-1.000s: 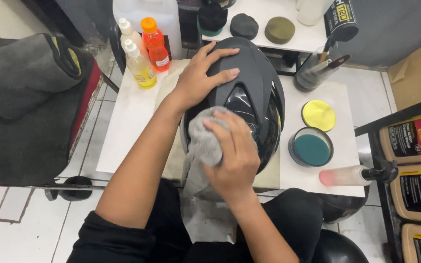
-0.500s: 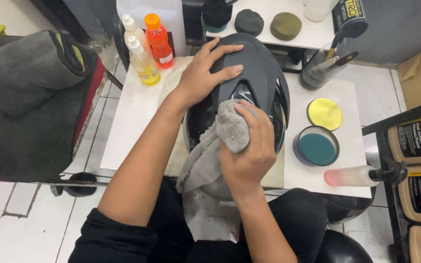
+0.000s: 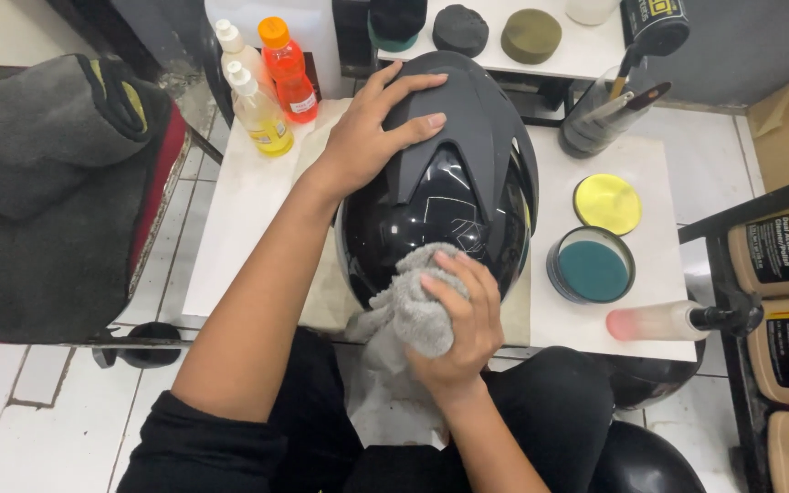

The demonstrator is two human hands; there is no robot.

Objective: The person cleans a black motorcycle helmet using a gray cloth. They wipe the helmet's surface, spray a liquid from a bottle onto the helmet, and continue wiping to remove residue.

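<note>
Resting near the middle of the white bench (image 3: 230, 228), a glossy black helmet (image 3: 440, 201) is steadied by the left hand (image 3: 367, 137), whose fingers are spread flat on its matte grey top. A grey cloth (image 3: 413, 310) is bunched in the right hand (image 3: 463, 329), fingers clamped around it, and pressed against the helmet's lower front at the bench's near edge. Toward the right edge, a yellow pad (image 3: 607, 203), a round tin (image 3: 592, 269) and a spray bottle (image 3: 668, 321) are kept apart from the helmet. Three bottles (image 3: 262, 78) are crowded at the far left corner, with bare surface left along the left edge.
</note>
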